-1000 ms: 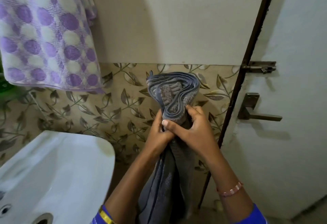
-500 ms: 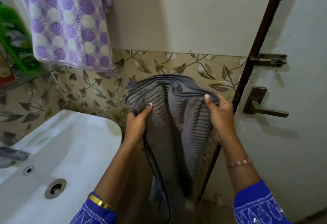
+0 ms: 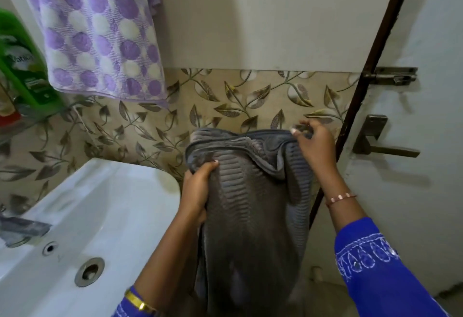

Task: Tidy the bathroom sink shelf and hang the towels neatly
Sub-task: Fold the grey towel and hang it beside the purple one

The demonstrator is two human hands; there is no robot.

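Note:
A grey ribbed towel point(image 3: 250, 206) hangs in front of me, spread between both hands, its lower part drooping out of view. My left hand point(image 3: 198, 186) grips its left edge in a bunch. My right hand point(image 3: 313, 144) pinches the upper right corner, held a little higher near the tiled wall. A purple and white spotted towel point(image 3: 100, 31) hangs on the wall at the upper left.
A white sink point(image 3: 82, 216) with a drain and a tap point(image 3: 22, 229) is at the lower left. A green bottle point(image 3: 22, 61) stands on a glass shelf at the left edge. A door with a handle point(image 3: 375, 141) and a bolt point(image 3: 390, 76) is at the right.
The bunched towel has been opened out: my hands moved apart, the right one going further right and up along the top edge. The view has tilted down toward the sink.

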